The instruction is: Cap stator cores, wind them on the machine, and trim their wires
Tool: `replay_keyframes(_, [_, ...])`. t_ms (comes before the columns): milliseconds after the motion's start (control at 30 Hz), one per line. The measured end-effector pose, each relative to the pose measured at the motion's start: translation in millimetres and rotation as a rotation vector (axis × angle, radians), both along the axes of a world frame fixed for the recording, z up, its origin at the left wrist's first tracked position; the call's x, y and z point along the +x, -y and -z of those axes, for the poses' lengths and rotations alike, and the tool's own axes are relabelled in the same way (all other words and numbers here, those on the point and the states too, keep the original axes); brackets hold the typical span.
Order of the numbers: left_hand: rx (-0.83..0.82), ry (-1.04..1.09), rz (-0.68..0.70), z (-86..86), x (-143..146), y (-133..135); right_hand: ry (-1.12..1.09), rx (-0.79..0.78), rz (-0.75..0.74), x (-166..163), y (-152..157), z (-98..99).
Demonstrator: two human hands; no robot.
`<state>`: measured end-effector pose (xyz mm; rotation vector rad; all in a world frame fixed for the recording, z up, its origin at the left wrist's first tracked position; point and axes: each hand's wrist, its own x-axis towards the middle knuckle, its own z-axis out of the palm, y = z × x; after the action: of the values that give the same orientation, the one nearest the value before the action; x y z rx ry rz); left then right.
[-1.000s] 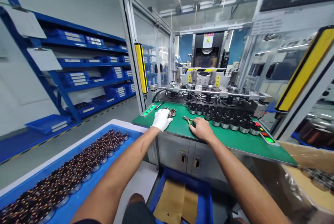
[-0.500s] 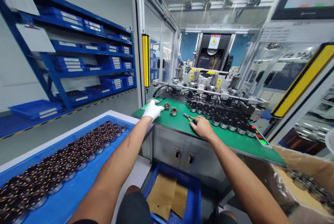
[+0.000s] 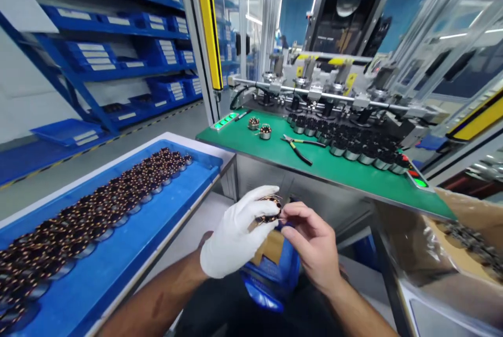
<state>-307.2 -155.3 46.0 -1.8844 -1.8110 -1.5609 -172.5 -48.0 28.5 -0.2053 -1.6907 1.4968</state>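
My left hand [image 3: 236, 237], in a white glove, is closed around a small copper-wound coil part [image 3: 269, 208] held over my lap. My bare right hand [image 3: 310, 240] pinches the same part from the right with thumb and fingertips. Two more wound parts [image 3: 260, 127] sit on the green bench top [image 3: 275, 156] beyond. Black-handled pliers [image 3: 298, 147] lie on that mat, clear of both hands. A dense group of several dark parts [image 3: 349, 145] stands along the mat's far right side.
A blue tray [image 3: 118, 253] at my left holds rows of several copper-wound parts. A machine with fixtures [image 3: 326, 90] and yellow light-curtain bars [image 3: 207, 22] stands behind the bench. Blue shelving [image 3: 118, 59] lines the left wall. A blue bin with brown paper [image 3: 271, 269] is below; a lined carton [image 3: 463, 242] right.
Both hands have come back from the green mat to my lap and now hold a wound part together. The pliers lie released on the mat. The camera view dropped lower.
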Motion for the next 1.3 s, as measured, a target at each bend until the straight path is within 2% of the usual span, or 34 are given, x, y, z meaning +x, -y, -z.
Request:
replay_keyframes(200, [0.001,-0.018,0.037,8.4,18.5,-10.7,0.015,0.004,0.112,15.6,-0.2,-0.2])
replay_keyframes(333, [-0.017,-0.043,0.061,11.8,24.3,-14.6,0.059,-0.065,0.087,20.2,-3.5,3.1])
replay_keyframes(400, [-0.020,-0.081,0.061,12.3,25.3,-15.1,0.069,-0.257,0.012,22.0,-3.5,4.2])
replay_keyframes(533, [-0.019,-0.111,0.055,11.1,24.5,-13.4,0.151,-0.788,-0.277,27.5,-1.3,4.6])
replay_keyframes(600, [-0.033,-0.067,0.047,10.9,22.6,-11.8,0.245,-0.911,-0.409,32.6,0.7,4.2])
replay_keyframes(667, [-0.056,-0.008,0.041,11.7,20.1,-10.8,0.317,-0.934,-0.481,39.0,2.9,3.4])
replay_keyframes(867, [-0.148,0.337,0.067,15.8,18.1,-12.8,0.403,-0.837,-0.477,53.3,7.1,3.5])
replay_keyframes(1033, [-0.181,0.731,0.268,17.4,24.1,-15.0,0.465,-0.578,-0.346,47.5,15.0,19.5])
replay_keyframes(1100, [-0.191,0.696,0.219,17.6,27.3,-14.4,0.437,-0.345,-0.244,44.1,14.7,27.2])
replay_keyframes(1200, [-0.144,0.453,0.101,19.7,31.5,-11.4,0.268,0.094,0.069,43.0,5.4,31.0])
replay_keyframes(1233, [-0.108,0.382,0.088,21.3,32.8,-10.0,0.209,0.182,0.146,43.7,1.4,29.3])
replay_keyframes(1300, [-0.084,0.303,0.068,25.5,35.4,-7.5,0.140,0.248,0.175,45.6,-4.0,22.8])
